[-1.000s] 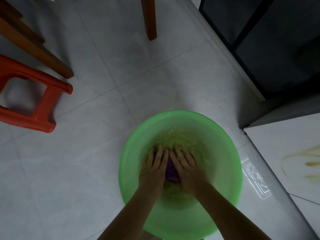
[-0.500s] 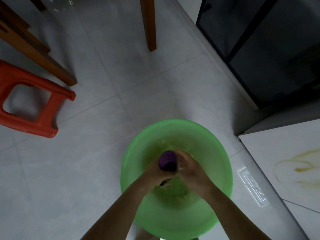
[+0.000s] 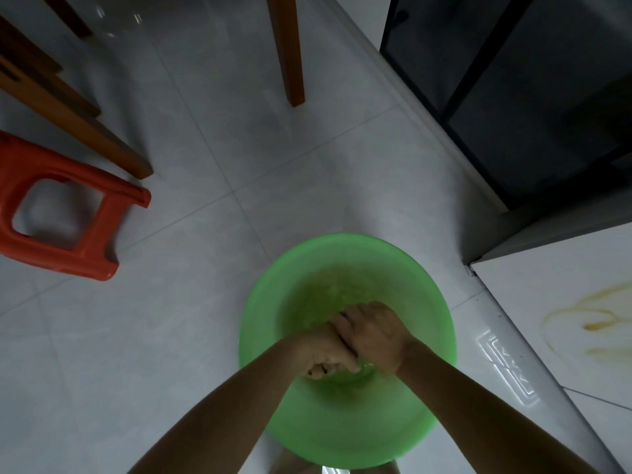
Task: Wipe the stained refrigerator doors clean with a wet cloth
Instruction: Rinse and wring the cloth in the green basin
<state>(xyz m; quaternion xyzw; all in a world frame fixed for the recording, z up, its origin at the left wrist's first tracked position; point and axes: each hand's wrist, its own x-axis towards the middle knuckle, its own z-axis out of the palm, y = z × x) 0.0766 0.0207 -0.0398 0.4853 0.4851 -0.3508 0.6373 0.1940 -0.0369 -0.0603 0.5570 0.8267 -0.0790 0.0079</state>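
A green plastic basin [image 3: 270,302] stands on the tiled floor below me, with water in it. Both hands are clasped together over the basin. My left hand [image 3: 323,350] and my right hand [image 3: 374,335] squeeze the purple cloth [image 3: 343,315] between them. The cloth is almost hidden; only a dark sliver shows at the fingertips. At the right edge is the white refrigerator door [image 3: 554,302], marked with a yellow-brown stain [image 3: 595,325].
An orange plastic stool [image 3: 68,217] lies at the left. Wooden furniture legs [image 3: 289,49] reach the floor at the top and upper left. A dark cabinet [image 3: 513,80] fills the upper right. A raised tile edge [image 3: 506,367] runs beside the refrigerator.
The hands went from lying flat on the cloth in the water to lifting it and bunching it. They now close tightly around it, so the purple bundle is nearly covered.
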